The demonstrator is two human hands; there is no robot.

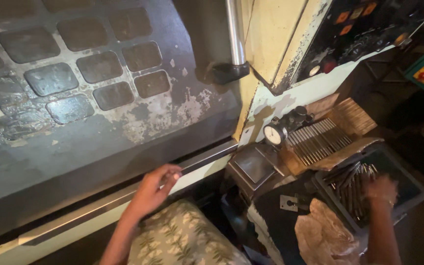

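From the head camera, the only view I have, I look down at a worn grey machine door point(99, 98) with dark rounded panels and flaking paint, and a cream machine body beside it. My left hand point(154, 189) rests on the long pale metal rail point(123, 196) along the door's lower edge, fingers curled loosely against it and thumb up; I cannot tell whether they pinch anything small. My right hand point(381, 190) is down in a dark rectangular tray point(408, 189) at the right, fingers spread and bent over a loose heap of thin dark metal rods point(352, 184); it touches them, but motion blur hides whether any rod is actually clamped between the fingers. Those rods are what I am handling: they lie criss-crossed in the tray, just below a neat row of similar grey rods point(317, 140) laid side by side on a brown cardboard sheet point(352, 118). I judge each rod stiff, hard and light singly, though a fistful would weigh noticeably, and the sheen suggests an oily, slippery surface. Being slim and round, they would roll and slide, so I would pinch 1 near its middle between thumb and 2 fingers, or gather a few lengthwise in the palm. A round white-faced dial gauge point(274, 134) on a dark stand sits left of the row, near a black control panel point(364, 29) with orange buttons; the gauge looks delicate. A floral cushion point(182, 240) lies below my left forearm.
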